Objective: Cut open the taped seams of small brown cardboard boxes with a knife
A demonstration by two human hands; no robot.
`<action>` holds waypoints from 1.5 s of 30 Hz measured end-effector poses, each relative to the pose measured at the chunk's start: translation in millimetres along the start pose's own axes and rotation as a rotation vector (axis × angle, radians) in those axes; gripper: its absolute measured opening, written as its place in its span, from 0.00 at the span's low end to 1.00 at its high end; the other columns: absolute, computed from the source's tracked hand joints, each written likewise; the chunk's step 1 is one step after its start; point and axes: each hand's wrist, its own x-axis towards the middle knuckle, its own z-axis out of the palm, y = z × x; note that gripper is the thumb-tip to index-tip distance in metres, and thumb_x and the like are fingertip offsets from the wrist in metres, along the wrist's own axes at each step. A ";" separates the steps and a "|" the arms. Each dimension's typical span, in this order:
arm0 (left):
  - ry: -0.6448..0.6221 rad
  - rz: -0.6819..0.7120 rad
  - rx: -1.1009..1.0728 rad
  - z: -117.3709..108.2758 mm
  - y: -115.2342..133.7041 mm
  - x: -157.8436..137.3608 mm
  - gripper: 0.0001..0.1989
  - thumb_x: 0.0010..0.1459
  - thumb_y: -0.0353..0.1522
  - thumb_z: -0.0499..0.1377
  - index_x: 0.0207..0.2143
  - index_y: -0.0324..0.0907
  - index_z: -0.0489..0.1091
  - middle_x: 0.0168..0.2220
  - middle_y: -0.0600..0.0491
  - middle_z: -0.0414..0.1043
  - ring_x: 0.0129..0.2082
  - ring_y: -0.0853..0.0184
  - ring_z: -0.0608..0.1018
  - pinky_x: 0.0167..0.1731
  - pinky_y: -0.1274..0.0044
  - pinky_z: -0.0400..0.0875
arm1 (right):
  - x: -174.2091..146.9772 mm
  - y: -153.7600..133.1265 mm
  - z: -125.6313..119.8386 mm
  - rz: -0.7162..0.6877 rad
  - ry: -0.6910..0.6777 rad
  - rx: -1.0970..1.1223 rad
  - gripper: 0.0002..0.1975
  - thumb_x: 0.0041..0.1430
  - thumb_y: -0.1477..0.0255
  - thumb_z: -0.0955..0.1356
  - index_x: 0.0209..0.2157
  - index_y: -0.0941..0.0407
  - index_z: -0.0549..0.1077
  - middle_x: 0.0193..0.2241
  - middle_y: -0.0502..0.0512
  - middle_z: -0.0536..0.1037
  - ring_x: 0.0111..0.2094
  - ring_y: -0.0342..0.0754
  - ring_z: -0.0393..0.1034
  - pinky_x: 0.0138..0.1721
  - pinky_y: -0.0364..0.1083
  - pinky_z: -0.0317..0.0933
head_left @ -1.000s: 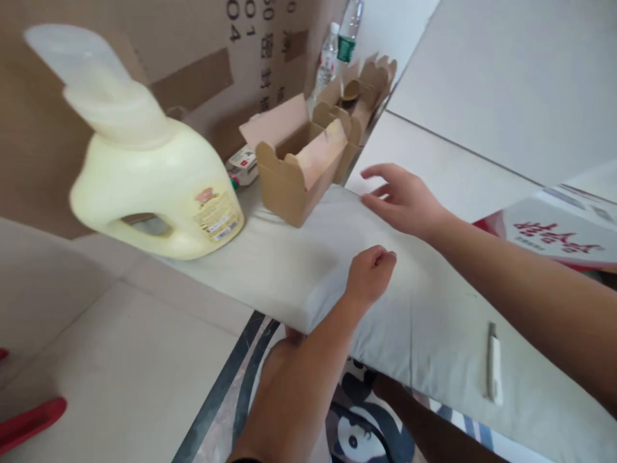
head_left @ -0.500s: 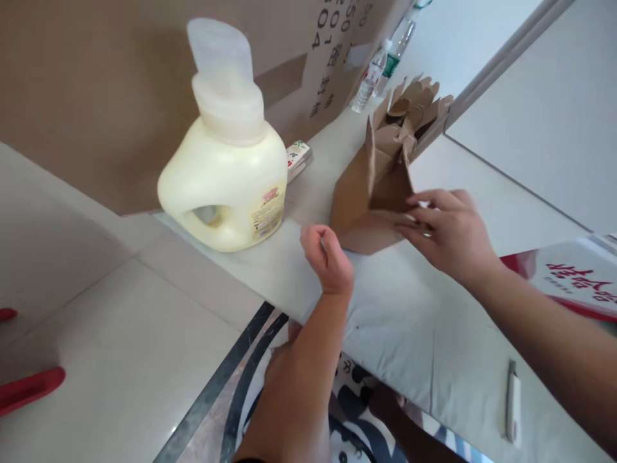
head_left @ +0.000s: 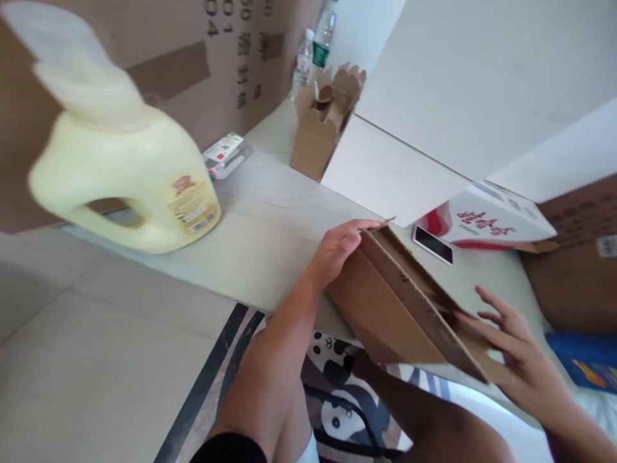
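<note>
A brown cardboard box (head_left: 385, 302), open along its top edge, is tilted in front of me over the near edge of the pale table. My left hand (head_left: 340, 247) grips its far left corner, with the fingers hooked over the rim. At the opposite end, my right hand (head_left: 518, 350) has thumb and forefinger around an end flap, its other fingers spread; blur hides part of this grasp. Inside the box I see only shadow and folded cardboard.
At left stands a large pale-yellow detergent jug (head_left: 130, 180). Farther back are a scallop-edged cardboard box (head_left: 313, 151), a plastic bottle (head_left: 302, 64) and a small packet (head_left: 226, 154). A phone (head_left: 432, 245) lies beside a red-and-white carton (head_left: 486, 222). A blue package (head_left: 585, 360) sits right.
The view has turned right. My left hand, earlier a loose fist, now grips a cardboard box corner. My right hand has left the box at the back and now holds this box's near end.
</note>
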 end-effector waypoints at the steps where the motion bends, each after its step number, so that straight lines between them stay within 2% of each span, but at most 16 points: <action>1: -0.002 0.031 -0.017 4.2 -3.5 2.6 0.30 0.61 0.57 0.54 0.46 0.44 0.78 0.54 0.46 0.79 0.58 0.53 0.77 0.62 0.63 0.64 | -2.5 4.8 4.6 0.029 -0.007 0.045 0.24 0.59 0.54 0.70 0.57 0.42 0.76 0.67 0.60 0.63 0.64 0.68 0.64 0.51 0.62 0.72; 3: -0.013 0.069 -0.028 10.4 -9.0 7.6 0.29 0.60 0.57 0.55 0.45 0.45 0.79 0.53 0.46 0.80 0.57 0.54 0.77 0.62 0.63 0.64 | -3.0 15.3 16.5 0.121 0.009 0.165 0.31 0.60 0.57 0.71 0.64 0.43 0.68 0.68 0.61 0.61 0.69 0.67 0.58 0.55 0.59 0.70; 7: 0.008 0.044 0.149 18.4 -14.3 12.6 0.23 0.60 0.54 0.59 0.36 0.45 0.78 0.40 0.48 0.82 0.46 0.58 0.80 0.54 0.66 0.69 | 9.5 39.5 42.4 0.219 0.118 0.483 0.32 0.54 0.54 0.75 0.59 0.48 0.73 0.67 0.63 0.63 0.70 0.67 0.55 0.64 0.60 0.62; 13: 0.334 -0.032 0.208 11.3 -27.3 11.7 0.24 0.53 0.54 0.64 0.31 0.42 0.78 0.30 0.51 0.76 0.32 0.64 0.75 0.35 0.72 0.69 | 47.2 45.5 32.6 0.101 0.164 0.712 0.28 0.49 0.52 0.77 0.50 0.46 0.75 0.62 0.59 0.70 0.64 0.64 0.64 0.58 0.56 0.66; 16: 0.433 0.022 0.134 3.7 -29.3 13.0 0.25 0.51 0.54 0.63 0.20 0.41 0.73 0.23 0.52 0.72 0.26 0.66 0.72 0.31 0.73 0.66 | 52.0 35.3 20.8 -0.003 0.107 0.760 0.19 0.53 0.57 0.76 0.46 0.46 0.76 0.58 0.59 0.74 0.59 0.60 0.70 0.53 0.52 0.70; 19: 0.357 0.056 0.080 4.9 -26.1 15.6 0.30 0.54 0.53 0.61 0.10 0.43 0.61 0.12 0.53 0.58 0.21 0.67 0.68 0.33 0.70 0.67 | 41.5 26.2 28.7 -0.115 0.094 0.810 0.14 0.57 0.57 0.74 0.42 0.48 0.78 0.58 0.59 0.75 0.59 0.61 0.71 0.53 0.54 0.70; 22: 0.256 0.064 0.083 17.0 -24.2 17.6 0.32 0.57 0.52 0.58 0.09 0.43 0.58 0.09 0.55 0.53 0.17 0.69 0.63 0.35 0.68 0.68 | 29.3 18.7 44.5 -0.025 0.231 0.829 0.16 0.63 0.55 0.69 0.47 0.47 0.79 0.58 0.59 0.76 0.60 0.62 0.71 0.56 0.58 0.69; 25: 0.226 0.104 0.102 35.4 -30.1 18.0 0.32 0.60 0.51 0.55 0.10 0.43 0.60 0.10 0.56 0.52 0.15 0.71 0.60 0.35 0.68 0.67 | 26.5 12.9 52.5 0.097 0.261 0.771 0.24 0.66 0.56 0.67 0.61 0.44 0.73 0.57 0.57 0.77 0.61 0.62 0.69 0.61 0.61 0.64; 28: 0.243 0.117 0.217 53.6 -44.2 16.6 0.30 0.63 0.51 0.54 0.14 0.43 0.64 0.13 0.55 0.59 0.21 0.68 0.68 0.38 0.69 0.69 | 29.2 11.8 58.8 0.226 0.375 0.800 0.30 0.64 0.61 0.69 0.66 0.42 0.64 0.59 0.56 0.75 0.61 0.59 0.70 0.63 0.61 0.63; 31: 0.281 0.153 0.403 65.3 -60.3 15.6 0.15 0.61 0.47 0.62 0.38 0.47 0.75 0.31 0.53 0.77 0.34 0.66 0.78 0.41 0.72 0.71 | 28.3 17.9 69.6 0.344 0.554 1.000 0.42 0.61 0.65 0.72 0.71 0.38 0.49 0.58 0.55 0.76 0.56 0.55 0.74 0.58 0.60 0.67; 34: 0.227 0.244 0.573 69.3 -69.5 17.3 0.26 0.57 0.44 0.67 0.58 0.56 0.68 0.55 0.50 0.74 0.45 0.66 0.79 0.47 0.71 0.73 | 22.3 29.5 76.8 0.269 0.565 1.173 0.23 0.61 0.59 0.68 0.58 0.44 0.71 0.46 0.56 0.81 0.54 0.58 0.74 0.59 0.63 0.65; 35: 0.175 0.252 0.638 69.6 -70.2 18.7 0.24 0.59 0.45 0.65 0.57 0.55 0.70 0.59 0.49 0.71 0.48 0.65 0.78 0.51 0.68 0.73 | 19.9 33.5 77.7 0.202 0.543 1.195 0.17 0.62 0.56 0.66 0.47 0.47 0.79 0.42 0.57 0.82 0.54 0.61 0.74 0.60 0.64 0.63; 37: 0.050 0.203 0.740 69.4 -69.3 22.5 0.17 0.61 0.46 0.62 0.48 0.51 0.79 0.60 0.48 0.70 0.54 0.60 0.76 0.57 0.64 0.70 | 16.1 40.5 78.7 0.106 0.497 1.221 0.20 0.61 0.53 0.64 0.32 0.50 0.82 0.38 0.60 0.82 0.56 0.64 0.72 0.62 0.65 0.60; 39: -0.014 0.122 0.751 68.3 -66.8 27.3 0.15 0.62 0.45 0.61 0.39 0.48 0.83 0.57 0.48 0.73 0.57 0.57 0.75 0.60 0.61 0.68 | 14.6 45.7 81.5 0.175 0.528 1.264 0.18 0.60 0.54 0.65 0.36 0.49 0.82 0.43 0.58 0.82 0.57 0.63 0.71 0.63 0.64 0.60; 42: 0.150 0.005 0.628 63.3 -63.9 34.5 0.13 0.57 0.42 0.63 0.33 0.46 0.84 0.52 0.48 0.77 0.56 0.56 0.76 0.62 0.62 0.66 | 16.3 51.4 91.4 0.480 0.599 1.271 0.16 0.60 0.59 0.66 0.47 0.48 0.76 0.54 0.56 0.78 0.59 0.59 0.69 0.62 0.61 0.60; 45: 0.445 -0.130 0.427 54.6 -62.7 39.2 0.11 0.51 0.39 0.63 0.29 0.44 0.82 0.50 0.49 0.79 0.58 0.56 0.75 0.62 0.65 0.66 | 18.7 53.5 100.7 0.655 0.388 1.190 0.18 0.64 0.57 0.64 0.48 0.50 0.76 0.52 0.57 0.79 0.56 0.58 0.72 0.62 0.62 0.61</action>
